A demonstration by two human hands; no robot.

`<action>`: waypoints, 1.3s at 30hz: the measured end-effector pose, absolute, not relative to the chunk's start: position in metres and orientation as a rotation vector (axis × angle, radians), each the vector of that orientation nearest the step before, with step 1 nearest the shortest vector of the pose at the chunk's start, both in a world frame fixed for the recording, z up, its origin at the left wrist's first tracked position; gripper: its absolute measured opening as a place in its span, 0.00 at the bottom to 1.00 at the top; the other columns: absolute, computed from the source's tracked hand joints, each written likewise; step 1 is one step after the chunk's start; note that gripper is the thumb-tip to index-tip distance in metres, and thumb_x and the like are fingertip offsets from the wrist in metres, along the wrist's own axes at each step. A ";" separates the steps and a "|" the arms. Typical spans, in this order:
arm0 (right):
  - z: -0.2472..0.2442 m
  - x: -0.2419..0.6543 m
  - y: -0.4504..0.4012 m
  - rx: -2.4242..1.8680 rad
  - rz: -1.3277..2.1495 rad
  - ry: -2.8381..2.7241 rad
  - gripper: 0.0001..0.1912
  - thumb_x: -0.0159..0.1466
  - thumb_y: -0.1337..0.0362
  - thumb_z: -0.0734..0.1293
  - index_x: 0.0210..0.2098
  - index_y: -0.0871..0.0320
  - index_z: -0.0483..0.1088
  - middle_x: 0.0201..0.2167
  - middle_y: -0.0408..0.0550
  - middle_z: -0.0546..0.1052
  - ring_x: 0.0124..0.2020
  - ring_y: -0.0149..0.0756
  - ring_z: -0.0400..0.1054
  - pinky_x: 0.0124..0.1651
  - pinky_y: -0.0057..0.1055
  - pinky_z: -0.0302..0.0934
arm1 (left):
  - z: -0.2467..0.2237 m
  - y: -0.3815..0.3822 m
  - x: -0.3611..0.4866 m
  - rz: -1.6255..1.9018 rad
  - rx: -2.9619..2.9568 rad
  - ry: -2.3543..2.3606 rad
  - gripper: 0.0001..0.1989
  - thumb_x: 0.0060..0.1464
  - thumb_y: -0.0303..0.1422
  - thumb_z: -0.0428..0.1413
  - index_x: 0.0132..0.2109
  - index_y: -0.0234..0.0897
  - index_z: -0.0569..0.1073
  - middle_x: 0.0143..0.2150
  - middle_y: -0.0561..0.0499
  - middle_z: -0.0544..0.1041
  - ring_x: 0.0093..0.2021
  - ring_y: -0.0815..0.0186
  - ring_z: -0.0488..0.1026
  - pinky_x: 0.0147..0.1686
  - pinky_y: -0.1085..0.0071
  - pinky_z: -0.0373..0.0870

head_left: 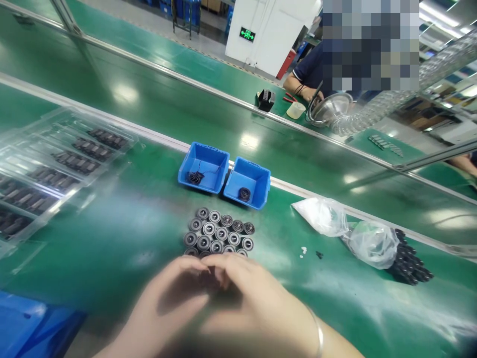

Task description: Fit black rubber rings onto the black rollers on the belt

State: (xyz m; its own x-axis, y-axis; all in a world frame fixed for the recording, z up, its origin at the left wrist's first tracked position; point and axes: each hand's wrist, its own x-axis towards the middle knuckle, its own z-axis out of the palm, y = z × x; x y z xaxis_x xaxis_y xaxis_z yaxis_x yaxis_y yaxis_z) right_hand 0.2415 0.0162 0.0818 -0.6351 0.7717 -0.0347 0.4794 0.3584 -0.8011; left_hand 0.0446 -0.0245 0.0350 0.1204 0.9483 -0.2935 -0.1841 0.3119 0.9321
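Observation:
My left hand (173, 293) and my right hand (257, 291) meet at the near side of a cluster of round black parts (209, 228). The fingers of both are closed on a small dark part (209, 279), mostly hidden and blurred. The clustered parts stand upright in tight rows, most with pale ring-shaped tops; a few at the far right corner show dark, swirled tops. Behind them, the left blue bin (210, 176) has dark rings with thin strands in it, and the right blue bin (257, 186) contains a small stack of black rings.
Left is a clear tray (70, 191) of dark parts; a blue container (22, 323) sits lower left. To the right lie plastic bags (372, 243), black pieces (410, 263) and tiny white bits (303, 250). A co-worker's arm (303, 87) is across the metal rail.

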 end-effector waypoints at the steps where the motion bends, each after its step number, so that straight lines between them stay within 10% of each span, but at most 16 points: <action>1: 0.077 0.237 0.011 -1.119 1.190 -2.257 0.30 0.58 0.51 0.74 0.55 0.53 0.64 0.38 0.43 0.74 0.36 0.33 0.69 0.40 0.30 0.65 | 0.036 -0.026 0.046 1.028 0.904 1.151 0.11 0.44 0.34 0.66 0.38 0.41 0.78 0.39 0.49 0.80 0.42 0.58 0.78 0.43 0.69 0.74; 15: 0.073 0.248 0.044 -1.036 0.933 -2.127 0.08 0.66 0.67 0.67 0.45 0.54 0.71 0.41 0.47 0.74 0.43 0.34 0.70 0.46 0.31 0.67 | 0.033 -0.024 0.032 0.943 0.805 1.253 0.14 0.44 0.34 0.68 0.40 0.39 0.79 0.40 0.46 0.81 0.41 0.56 0.78 0.44 0.68 0.73; 39: 0.047 0.234 0.100 -1.043 0.467 -2.608 0.14 0.68 0.71 0.61 0.53 0.59 0.64 0.45 0.54 0.75 0.46 0.43 0.69 0.51 0.47 0.67 | 0.031 -0.013 0.030 1.021 0.586 1.097 0.15 0.41 0.37 0.68 0.38 0.38 0.79 0.37 0.44 0.82 0.40 0.54 0.79 0.43 0.65 0.76</action>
